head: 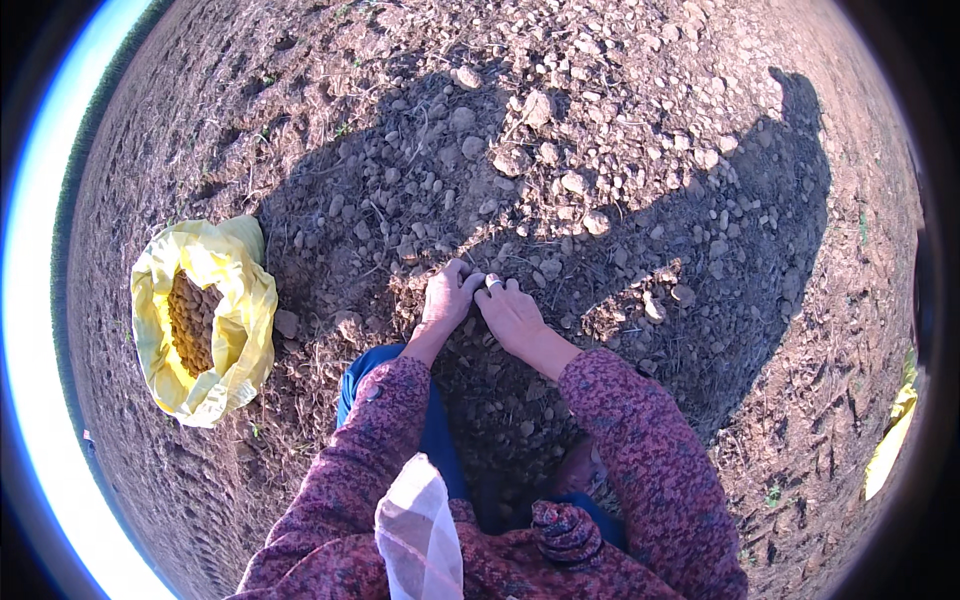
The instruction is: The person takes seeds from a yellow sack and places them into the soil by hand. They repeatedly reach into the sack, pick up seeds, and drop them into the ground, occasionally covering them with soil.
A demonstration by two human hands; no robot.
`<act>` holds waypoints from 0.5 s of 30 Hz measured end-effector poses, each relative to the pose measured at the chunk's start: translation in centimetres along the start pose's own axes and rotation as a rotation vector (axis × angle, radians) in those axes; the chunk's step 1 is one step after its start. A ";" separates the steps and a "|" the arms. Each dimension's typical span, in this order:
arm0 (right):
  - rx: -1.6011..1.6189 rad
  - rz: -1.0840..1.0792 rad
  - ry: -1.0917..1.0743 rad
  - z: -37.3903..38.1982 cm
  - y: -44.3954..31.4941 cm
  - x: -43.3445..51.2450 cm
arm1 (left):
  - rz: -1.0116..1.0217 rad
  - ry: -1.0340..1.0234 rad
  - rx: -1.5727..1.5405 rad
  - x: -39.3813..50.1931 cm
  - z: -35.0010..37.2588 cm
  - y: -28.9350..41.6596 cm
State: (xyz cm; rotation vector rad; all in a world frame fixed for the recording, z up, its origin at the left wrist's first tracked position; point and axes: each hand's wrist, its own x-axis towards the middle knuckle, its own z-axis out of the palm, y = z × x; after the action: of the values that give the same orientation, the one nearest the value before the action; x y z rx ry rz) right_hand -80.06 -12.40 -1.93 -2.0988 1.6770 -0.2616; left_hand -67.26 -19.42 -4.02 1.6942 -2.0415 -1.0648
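My left hand (448, 296) and my right hand (511, 313) meet low over the dry, shaded soil, with fingers bent and thumbs close together. Whether anything small sits between the fingertips is hidden by the fingers themselves. A ring shows on my right hand. Around and beyond both hands lie clods of earth (511, 160), bits of dry straw and many small pale lumps, some shaped like peanut pods. To the left stands a yellow woven plastic sack (251, 315), its mouth open and its rim rolled down. Inside it are brown pods that look like peanuts (193, 322).
Large clods (537, 109) and loose lumps cover the ground ahead. My bent knee in blue trousers (371, 375) is just left of my hands. Another yellow sack (892, 442) shows partly at the far right edge. Shadows (765, 195) fall across the soil.
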 end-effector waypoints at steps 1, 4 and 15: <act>0.014 -0.011 0.030 0.0 0.0 0.2 | 0.013 -0.005 0.016 0.1 -0.2 0.0; 0.330 -0.066 0.102 -1.3 1.4 0.6 | 0.178 0.087 -0.153 0.5 -1.2 0.3; 0.324 0.074 0.219 -2.1 2.6 -3.1 | -0.361 -0.137 0.072 0.2 -4.1 0.9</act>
State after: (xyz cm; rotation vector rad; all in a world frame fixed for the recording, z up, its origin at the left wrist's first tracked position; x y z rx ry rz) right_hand -84.02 -10.29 -0.83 -1.8171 1.6961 -0.7115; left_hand -65.36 -20.99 -0.63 2.1385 -1.9159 -1.2600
